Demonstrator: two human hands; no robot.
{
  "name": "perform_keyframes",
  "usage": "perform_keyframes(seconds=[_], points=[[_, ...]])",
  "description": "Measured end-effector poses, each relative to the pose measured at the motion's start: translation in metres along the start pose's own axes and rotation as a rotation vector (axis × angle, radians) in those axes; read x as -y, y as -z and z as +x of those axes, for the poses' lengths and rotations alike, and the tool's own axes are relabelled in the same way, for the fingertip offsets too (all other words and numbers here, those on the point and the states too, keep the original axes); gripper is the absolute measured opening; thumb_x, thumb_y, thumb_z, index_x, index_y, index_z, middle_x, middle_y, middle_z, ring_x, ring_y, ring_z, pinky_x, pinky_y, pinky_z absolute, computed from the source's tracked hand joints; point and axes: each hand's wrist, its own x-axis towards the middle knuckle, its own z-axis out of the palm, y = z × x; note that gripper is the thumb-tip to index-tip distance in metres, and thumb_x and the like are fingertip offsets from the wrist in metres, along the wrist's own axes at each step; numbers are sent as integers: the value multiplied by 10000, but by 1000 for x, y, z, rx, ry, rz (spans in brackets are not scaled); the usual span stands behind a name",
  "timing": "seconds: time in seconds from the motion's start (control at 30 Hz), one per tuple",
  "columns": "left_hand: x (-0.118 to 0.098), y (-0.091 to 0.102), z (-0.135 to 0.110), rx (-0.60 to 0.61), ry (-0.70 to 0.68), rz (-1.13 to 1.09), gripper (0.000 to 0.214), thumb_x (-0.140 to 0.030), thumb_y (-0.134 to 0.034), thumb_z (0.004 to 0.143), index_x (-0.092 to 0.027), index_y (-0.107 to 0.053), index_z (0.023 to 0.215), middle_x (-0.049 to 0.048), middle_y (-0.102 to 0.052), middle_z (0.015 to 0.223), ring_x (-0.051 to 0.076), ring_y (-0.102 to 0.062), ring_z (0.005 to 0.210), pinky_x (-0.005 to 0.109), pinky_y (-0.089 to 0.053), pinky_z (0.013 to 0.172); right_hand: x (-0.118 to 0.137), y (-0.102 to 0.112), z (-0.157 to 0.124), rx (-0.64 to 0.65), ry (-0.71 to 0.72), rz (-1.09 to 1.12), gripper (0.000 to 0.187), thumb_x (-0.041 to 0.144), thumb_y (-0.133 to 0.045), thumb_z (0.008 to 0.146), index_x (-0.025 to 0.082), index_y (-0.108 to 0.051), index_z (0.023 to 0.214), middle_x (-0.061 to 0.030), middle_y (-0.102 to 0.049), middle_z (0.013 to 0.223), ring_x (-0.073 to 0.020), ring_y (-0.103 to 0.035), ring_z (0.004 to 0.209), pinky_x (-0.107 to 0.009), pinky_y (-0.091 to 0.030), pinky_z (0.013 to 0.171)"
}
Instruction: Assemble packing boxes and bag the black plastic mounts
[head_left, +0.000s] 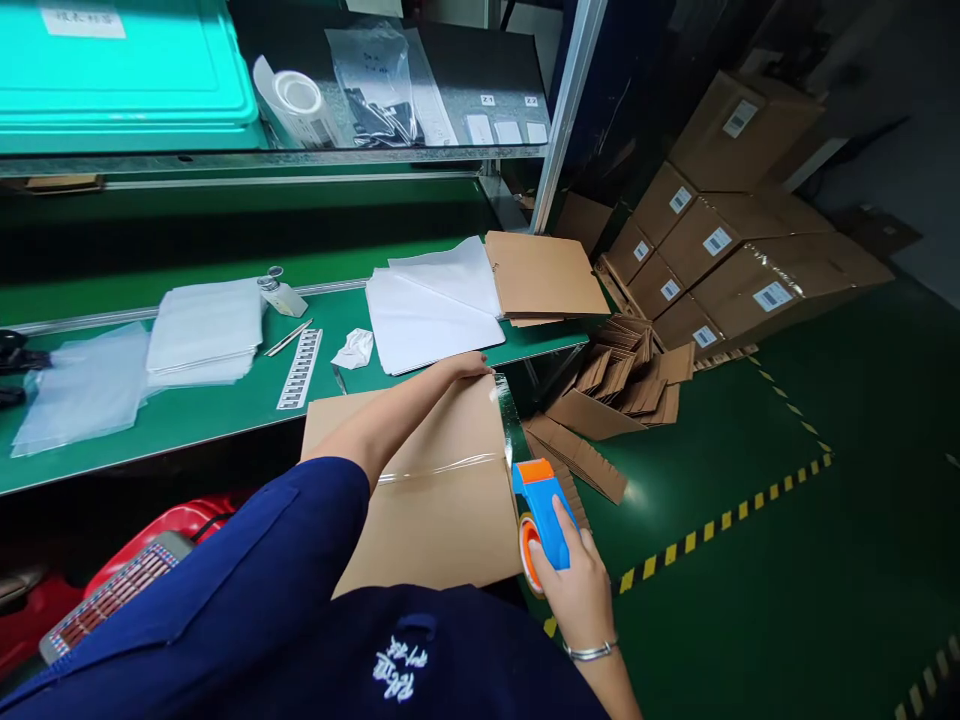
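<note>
Head view: our right fingers (568, 520) clench the tape dispenser (541, 505) beside the cardboard box (420, 520). Our left fingers (478, 368) press flat on the box's far edge, by the tabletop's (225, 410) near edge. One tape strip (442, 466) looks laid; the stretched length seems uncut.

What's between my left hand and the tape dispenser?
A strip of clear tape runs from the left hand to the tape dispenser, beside the cardboard box; head view.
</note>
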Motion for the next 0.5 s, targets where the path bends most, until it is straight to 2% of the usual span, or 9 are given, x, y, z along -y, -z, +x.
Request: perform_keyframes(seconds=[0.07, 0.13, 0.2, 0.27, 0.37, 0.5], points=[[-2, -9, -13, -100, -8, 94, 337, -371, -600, 909, -137, -607, 1150, 138, -598, 1259, 278, -553, 1176, 473, -427, 1000, 0, -3, -1, -27, 7, 2, 600, 546, -495, 878, 258, -521, 1404, -50, -587, 784, -185, -613, 592, -296, -523, 517], [-3, -20, -30, -164, -16, 176, 341, -391, -487, 961, -117, -633, 1103, 175, -626, 1212, 309, -556, 1177, 456, -417, 996, 3, -3, -1, -46, 17, -8, 598, 529, -505, 880, 256, -510, 1412, -59, -596, 813, -190, -623, 624, -298, -531, 541], [-2, -32, -47, -182, -27, 245, 443, -412, -348, 1004, -95, -655, 1043, 199, -662, 1121, 327, -586, 1131, 434, -430, 965, 7, 1, -5, -48, 27, -45, 596, 509, -510, 880, 244, -509, 1414, -68, -599, 830, -194, -626, 643, -302, -536, 567], [0, -41, -59, -190, -41, 305, 517, -411, -249, 1023, -82, -644, 1069, 206, -663, 1118, 324, -585, 1128, 426, -423, 964, 6, 9, -19, -33, 34, -104, 594, 496, -513, 875, 228, -523, 1405, -69, -594, 817, -196, -620, 641, -303, -535, 580], [4, -48, -60, -196, -57, 367, 572, -398, -146, 1032, -72, -602, 1149, 206, -624, 1205, 317, -550, 1180, 434, -395, 998, -11, 30, -69, 35, 14, -191, 582, 502, -526, 858, 245, -553, 1379, -66, -598, 809, -188, -605, 605, -287, -516, 550], [8, -54, -44, -260, -71, 432, 590, -378, -115, 1019, -69, -601, 1148, 213, -627, 1195, 335, -564, 1160, 438, -419, 978, -39, 61, -171, 142, -113, -243, 506, 445, -513, 876, 316, -562, 1363, -66, -637, 847, -180, -611, 565, -265, -476, 492]])
